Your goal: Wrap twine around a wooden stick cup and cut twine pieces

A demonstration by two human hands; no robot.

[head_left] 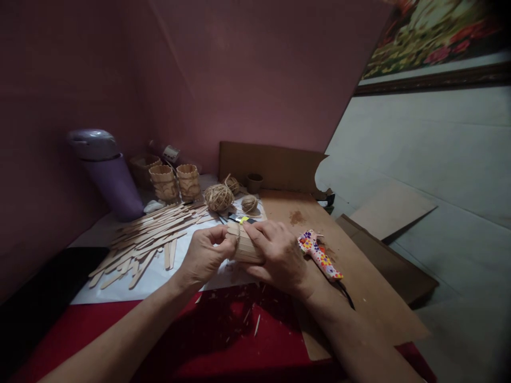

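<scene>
The right hand (275,254) grasps a slatted wooden cup (248,249); the left hand (208,249) pinches its edge. Flat, round-ended sticks (149,236) lie left; a coarse twine ball (219,198) lies beyond.

Glue gun (322,259) beside right hand (277,252), open cardboard (371,292) beyond

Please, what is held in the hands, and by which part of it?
A wooden-stick piece: the left hand pinches its left end near the twine; the right hand grips its right side.
</scene>
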